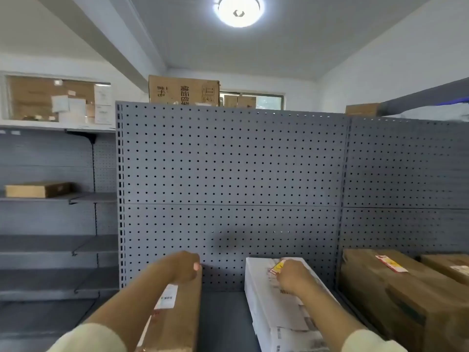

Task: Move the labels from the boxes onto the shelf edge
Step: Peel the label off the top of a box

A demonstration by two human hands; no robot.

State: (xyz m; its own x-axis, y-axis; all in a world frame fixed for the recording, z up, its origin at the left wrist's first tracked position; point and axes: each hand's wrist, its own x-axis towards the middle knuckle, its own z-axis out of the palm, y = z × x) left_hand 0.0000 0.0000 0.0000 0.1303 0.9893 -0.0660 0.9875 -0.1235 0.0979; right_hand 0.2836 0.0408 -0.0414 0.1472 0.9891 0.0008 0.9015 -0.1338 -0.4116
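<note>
— On top of the white box (276, 301), the right hand (291, 276) is pinching a red-and-yellow label (278, 267) by its near end; the far end is lifting clear.

— How is it handling, do you reckon?

— Thin and floppy, I'd say, and likely tacky underneath. Taking a corner and peeling slowly is looking safest, or it may tear.

— And the left hand (186, 266)?

— It's curling loosely closed at the far end of the brown box (175, 311), but whether it's holding anything I cannot tell.

— Other labels?

— One is lying on the big carton (396, 298): a second label (390, 267). The shelf edge itself is falling below the picture.
</note>
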